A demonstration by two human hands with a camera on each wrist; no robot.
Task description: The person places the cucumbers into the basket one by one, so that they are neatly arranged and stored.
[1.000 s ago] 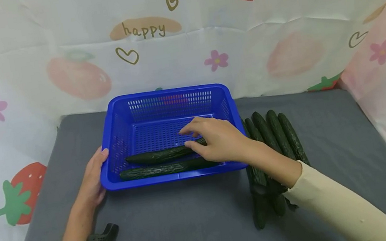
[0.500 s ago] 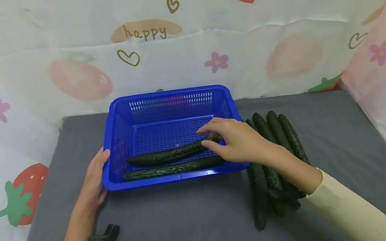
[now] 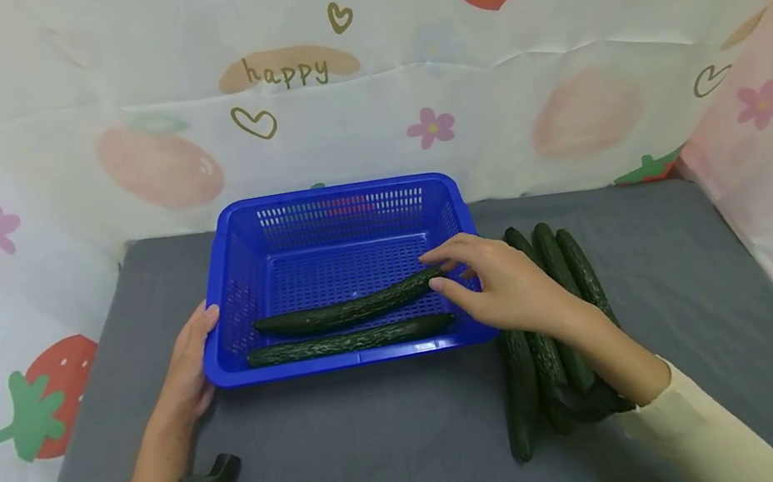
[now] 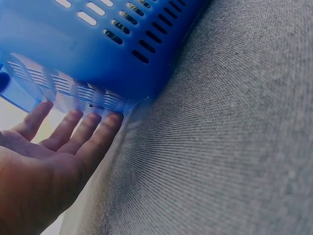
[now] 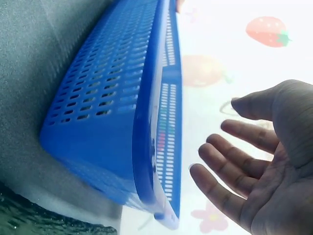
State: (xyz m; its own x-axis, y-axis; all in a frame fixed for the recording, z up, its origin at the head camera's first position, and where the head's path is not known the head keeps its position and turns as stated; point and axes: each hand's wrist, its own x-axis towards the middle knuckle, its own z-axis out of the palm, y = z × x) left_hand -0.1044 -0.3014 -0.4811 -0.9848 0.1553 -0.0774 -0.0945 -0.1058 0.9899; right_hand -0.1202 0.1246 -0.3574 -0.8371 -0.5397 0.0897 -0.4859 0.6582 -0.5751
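Observation:
A blue plastic basket (image 3: pixel 358 358) with slotted walls stands on the grey cloth; two long dark-green cucumbers lie crosswise inside, a rear cucumber (image 3: pixel 345 313) and a front cucumber (image 3: pixel 349 340). My left hand (image 3: pixel 188 365) holds the basket's left side, thumb at the rim; in the left wrist view, its fingertips (image 4: pixel 113 119) touch the outer wall. Over the right rim hovers my right hand (image 3: pixel 503 281), fingers spread and loosely bent, with nothing between them in the right wrist view. It partly covers the rear cucumber's right end.
Several more cucumbers (image 3: pixel 521 397) lie in a pile right of the basket, partly beneath my right forearm. A grey cloth (image 3: pixel 361 464) covers the table. Behind hangs a printed curtain (image 3: pixel 510 61) with strawberries and flowers.
My right hand has moved right, from above the cucumbers to the basket's right rim, uncovering more of both. My left hand has stayed at the basket's left side.

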